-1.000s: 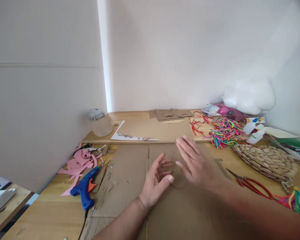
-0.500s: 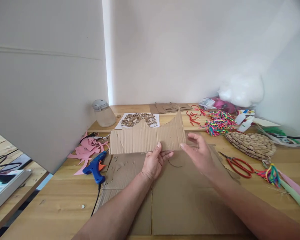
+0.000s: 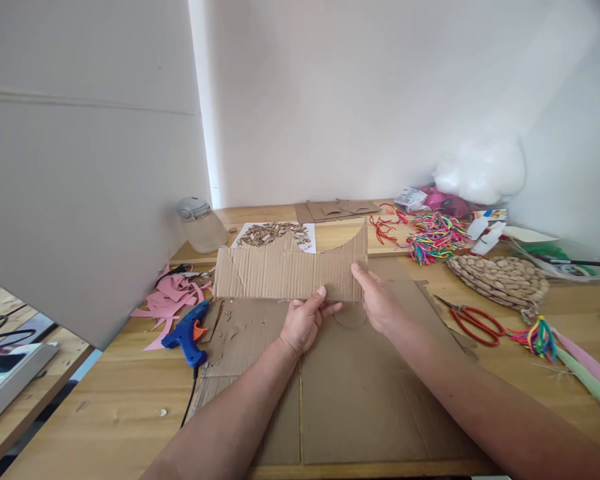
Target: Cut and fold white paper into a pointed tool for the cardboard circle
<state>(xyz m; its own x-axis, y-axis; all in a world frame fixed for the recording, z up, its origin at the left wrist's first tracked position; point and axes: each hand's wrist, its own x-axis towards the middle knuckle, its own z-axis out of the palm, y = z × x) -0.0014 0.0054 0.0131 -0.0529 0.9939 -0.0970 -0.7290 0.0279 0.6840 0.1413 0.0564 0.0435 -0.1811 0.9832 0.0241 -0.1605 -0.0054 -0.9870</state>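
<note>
A piece of corrugated cardboard [image 3: 275, 273] with a curved, pointed upper edge is held up above the work surface. My left hand [image 3: 303, 325] pinches its bottom edge near the middle, thumb in front and fingers behind. At the right edge, my right hand [image 3: 379, 298] grips it with the thumb on the front face; its other fingers are mostly hidden behind. Below both hands lies a large flat cardboard sheet [image 3: 375, 400] with a seam running through it.
Left are a blue glue gun [image 3: 187, 333], pink scraps [image 3: 173, 300] and a bottle [image 3: 200, 225]. Wood chips [image 3: 270, 235] lie on white paper behind. Right are red-handled scissors [image 3: 473, 321], colourful cords [image 3: 437, 237], a braided piece [image 3: 500, 280] and glue bottles [image 3: 489, 239].
My right hand has closed on the cardboard piece's right edge; before, its fingers were apart beside it. The left hand keeps its hold. The whole view has shifted slightly.
</note>
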